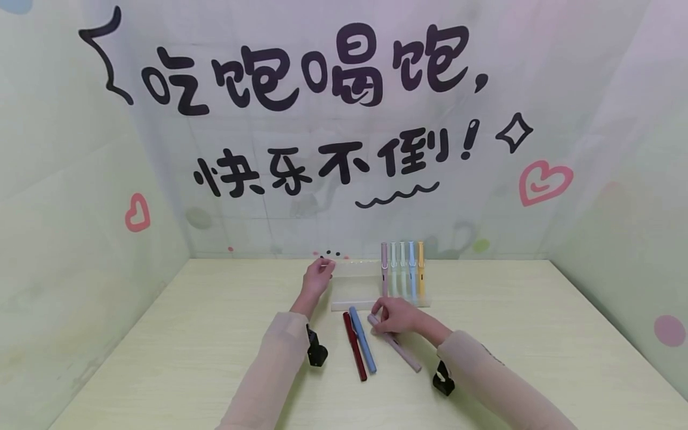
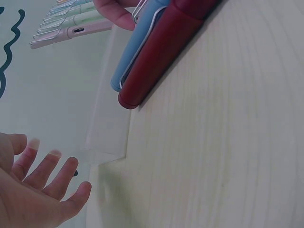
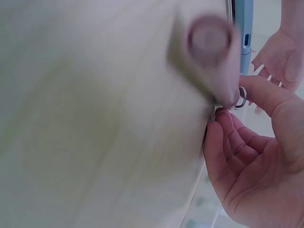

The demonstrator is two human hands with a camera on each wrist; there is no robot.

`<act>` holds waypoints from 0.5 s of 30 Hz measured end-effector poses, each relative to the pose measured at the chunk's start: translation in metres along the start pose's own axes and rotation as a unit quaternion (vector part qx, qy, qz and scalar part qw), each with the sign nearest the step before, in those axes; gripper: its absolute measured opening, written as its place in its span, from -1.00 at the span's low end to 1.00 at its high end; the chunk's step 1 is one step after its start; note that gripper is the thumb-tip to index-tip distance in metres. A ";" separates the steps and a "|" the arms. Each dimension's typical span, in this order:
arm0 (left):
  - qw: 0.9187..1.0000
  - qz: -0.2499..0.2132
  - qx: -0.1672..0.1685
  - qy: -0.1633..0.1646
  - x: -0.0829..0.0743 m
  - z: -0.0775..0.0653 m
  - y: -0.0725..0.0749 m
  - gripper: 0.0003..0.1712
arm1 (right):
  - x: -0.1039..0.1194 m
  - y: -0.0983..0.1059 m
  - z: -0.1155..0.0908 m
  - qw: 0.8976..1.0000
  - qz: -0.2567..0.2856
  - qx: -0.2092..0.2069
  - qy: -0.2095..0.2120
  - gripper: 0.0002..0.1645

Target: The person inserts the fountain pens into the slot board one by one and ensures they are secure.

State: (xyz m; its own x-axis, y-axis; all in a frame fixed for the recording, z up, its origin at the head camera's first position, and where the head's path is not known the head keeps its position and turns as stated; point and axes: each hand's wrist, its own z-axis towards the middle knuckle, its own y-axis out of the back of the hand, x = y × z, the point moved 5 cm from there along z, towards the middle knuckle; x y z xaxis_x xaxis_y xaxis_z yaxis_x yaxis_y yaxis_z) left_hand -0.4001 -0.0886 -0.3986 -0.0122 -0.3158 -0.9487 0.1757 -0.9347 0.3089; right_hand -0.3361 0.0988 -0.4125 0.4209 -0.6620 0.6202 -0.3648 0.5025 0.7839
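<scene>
Your right hand pinched mauve pen over worktop | clear rack stood at pen's 11 o'clock, holding five pens | blue pen, red pen lay at 9 | your left hand spread loosely by rack's 9 o'clock end

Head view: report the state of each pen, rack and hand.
Slim dark red pen: capped, lying on the pale table.
Slim blue pen: capped, lying beside the red one.
Loose pale mauve pen: pinched near its far end.
Translucent plastic rack: holds five capped, upright pens at its right.
Right hand: pinching the loose mauve pen.
Left hand: fingers relaxed, at the rack's left end.
</scene>
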 end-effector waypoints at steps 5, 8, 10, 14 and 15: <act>1.000 -0.004 0.001 0.004 0.000 0.000 0.000 -0.69 | 0.001 -0.001 -0.001 1.000 -0.007 0.003 0.004 -0.66; 1.000 -0.004 0.001 0.003 0.000 0.000 0.000 -0.69 | 0.001 -0.001 0.000 1.000 -0.018 0.002 0.013 -0.66; 1.000 -0.003 0.001 0.001 -0.001 0.000 0.000 -0.69 | 0.002 -0.001 0.000 1.000 -0.025 0.000 0.019 -0.66; 1.000 -0.002 0.001 0.002 0.000 0.000 0.000 -0.69 | 0.004 -0.002 -0.001 0.999 -0.039 0.001 0.031 -0.65; 1.000 -0.003 0.001 0.002 0.000 0.000 0.000 -0.69 | 0.005 -0.002 -0.001 0.999 -0.042 0.002 0.031 -0.66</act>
State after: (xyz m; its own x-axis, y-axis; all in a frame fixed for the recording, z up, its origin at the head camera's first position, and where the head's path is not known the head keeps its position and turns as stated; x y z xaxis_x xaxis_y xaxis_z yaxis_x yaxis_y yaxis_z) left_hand -0.4002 -0.0891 -0.3988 -0.0085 -0.3095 -0.9509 0.1732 -0.9370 0.3034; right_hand -0.3328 0.0951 -0.4109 0.5012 -0.6654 0.5533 -0.3296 0.4444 0.8330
